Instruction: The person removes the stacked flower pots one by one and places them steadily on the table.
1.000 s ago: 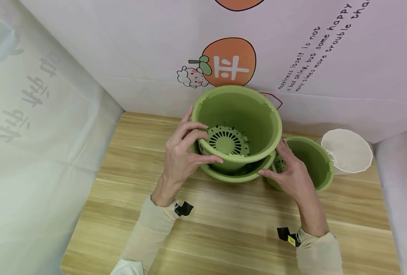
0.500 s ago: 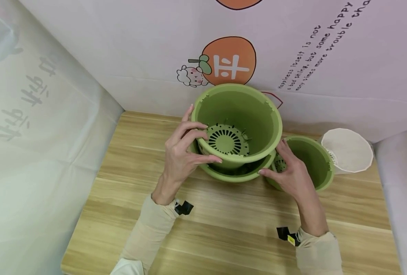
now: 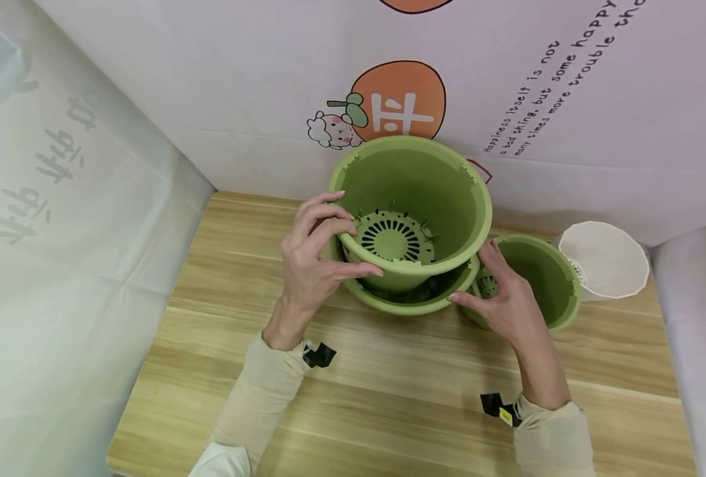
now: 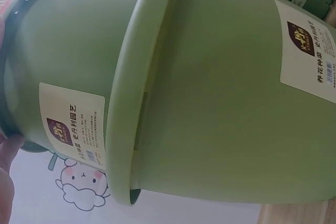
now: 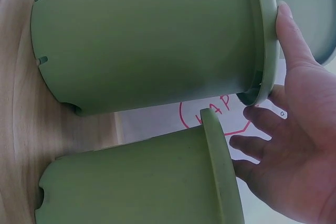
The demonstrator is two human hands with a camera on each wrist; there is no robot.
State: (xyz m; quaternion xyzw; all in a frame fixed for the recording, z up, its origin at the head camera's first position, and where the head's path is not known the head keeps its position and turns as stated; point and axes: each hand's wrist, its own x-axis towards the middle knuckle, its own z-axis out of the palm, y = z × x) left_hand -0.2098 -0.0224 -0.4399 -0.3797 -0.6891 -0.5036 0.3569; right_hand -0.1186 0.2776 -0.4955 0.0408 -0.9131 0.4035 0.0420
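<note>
A green flowerpot (image 3: 415,179) with a slotted bottom stands partly inside a second green flowerpot (image 3: 409,309). My left hand (image 3: 311,258) grips the upper pot's rim at its left side, fingers over the edge and thumb along the front. At the right of the lower pot, my right hand (image 3: 510,301) holds the rim between thumb and fingers. In the left wrist view the upper pot (image 4: 73,40) rises out of the lower pot (image 4: 210,103), and both carry paper labels. The right wrist view shows my right hand (image 5: 312,135) at the lower pot's rim (image 5: 268,35).
A smaller green flowerpot (image 3: 546,278) stands just right of the stack, partly behind my right hand. Beyond it is a white pot (image 3: 609,258). A wall with printed cloth (image 3: 257,159) rises close behind the pots on the wooden table (image 3: 401,391).
The upper pot has risen a little out of the lower one, its rim nearer the camera. My left hand has moved slightly with it, while my right hand stays in place.
</note>
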